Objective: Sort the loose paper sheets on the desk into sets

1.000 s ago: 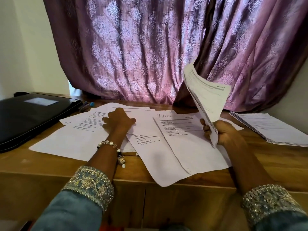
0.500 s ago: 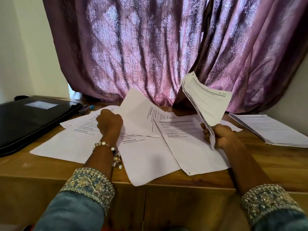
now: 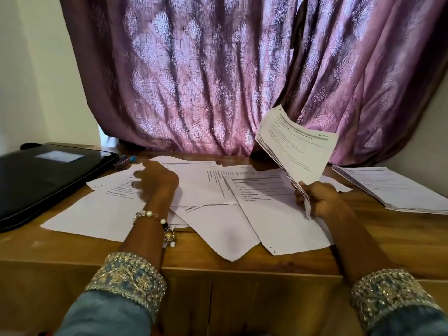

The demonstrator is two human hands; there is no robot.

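Both hands were apart: a sheaf of sheets was gripped by the right hand; loose printed sheets lay nearer the left hand (blurred, its fingers unclear).

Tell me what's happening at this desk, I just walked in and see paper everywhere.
A person is sorting printed sheets. The right hand grips a small sheaf of pages upright above the wooden desk. The left hand is over the loose sheets spread overlapping across the middle; it is blurred, so whether it holds one is unclear. A neater stack of pages lies at the right, and a closed black laptop sits at the left. Most sheets are not yet sorted.
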